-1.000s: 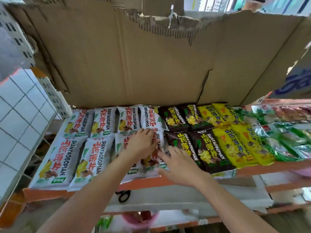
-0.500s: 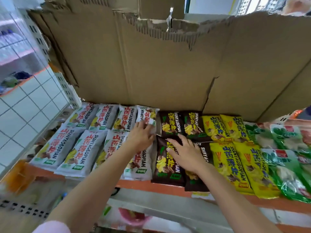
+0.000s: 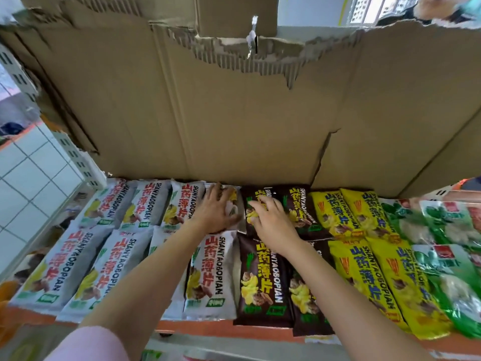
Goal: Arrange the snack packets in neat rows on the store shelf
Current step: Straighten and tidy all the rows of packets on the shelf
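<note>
Snack packets lie flat in two rows on the orange-edged shelf (image 3: pixel 197 326): white ones (image 3: pixel 78 269) on the left, brown ones (image 3: pixel 263 277) in the middle, yellow ones (image 3: pixel 364 280) to the right. My left hand (image 3: pixel 216 213) rests with spread fingers on the rightmost back-row white packet (image 3: pixel 231 196). Beside it, my right hand (image 3: pixel 270 221) curls its fingers over the left edge of the neighbouring back-row brown packet (image 3: pixel 256 194). Both forearms cross the front row and hide parts of the packets there.
A tall torn cardboard sheet (image 3: pixel 234 113) stands right behind the back row. Green packets (image 3: pixel 447 269) fill the shelf's right end. On the left are a white tiled wall (image 3: pixel 31 183) and a white perforated upright (image 3: pixel 78 162).
Both hands have reached further back, from the front-row packets to the back row. My right hand went from lying flat on a front brown packet to curling on the back one.
</note>
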Tool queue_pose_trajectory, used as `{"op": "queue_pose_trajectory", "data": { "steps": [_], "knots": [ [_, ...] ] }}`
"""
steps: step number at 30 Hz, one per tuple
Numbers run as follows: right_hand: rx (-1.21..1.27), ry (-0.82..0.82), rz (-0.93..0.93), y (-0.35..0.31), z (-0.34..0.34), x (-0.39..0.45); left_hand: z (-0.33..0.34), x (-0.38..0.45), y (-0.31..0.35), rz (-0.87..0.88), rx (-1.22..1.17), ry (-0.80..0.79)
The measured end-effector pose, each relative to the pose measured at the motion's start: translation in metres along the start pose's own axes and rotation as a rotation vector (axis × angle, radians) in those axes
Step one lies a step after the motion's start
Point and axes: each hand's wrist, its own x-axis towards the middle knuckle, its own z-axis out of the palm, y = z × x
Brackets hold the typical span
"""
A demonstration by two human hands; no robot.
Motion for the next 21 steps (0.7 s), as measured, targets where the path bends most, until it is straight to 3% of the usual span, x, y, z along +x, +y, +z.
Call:
{"op": "queue_pose_trajectory", "data": {
  "steps": [4,8,10,13,17,21],
  "knots": [
    [-0.011,-0.277,0.182,-0.005,0.012,0.014,-0.004,-0.002,0.000,-0.036,-0.227,-0.024],
    [0.007,-0.361,0.281,-0.014,0.021,0.014,-0.007,0.003,-0.004,-0.044,-0.317,-0.102],
    [-0.028,-0.367,0.304,-0.018,0.021,0.014,-0.013,0.001,-0.006,-0.051,-0.470,-0.113],
    [-0.054,-0.363,0.316,-0.021,0.020,0.013,-0.029,-0.008,-0.013,-0.051,-0.719,0.085],
    [-0.013,-0.343,0.316,-0.020,0.016,0.013,-0.051,-0.029,-0.030,-0.156,-0.824,0.447],
    [-0.013,-0.142,0.250,-0.022,0.017,0.013,-0.056,-0.055,-0.046,-0.200,-0.735,0.478]
  ]
}}
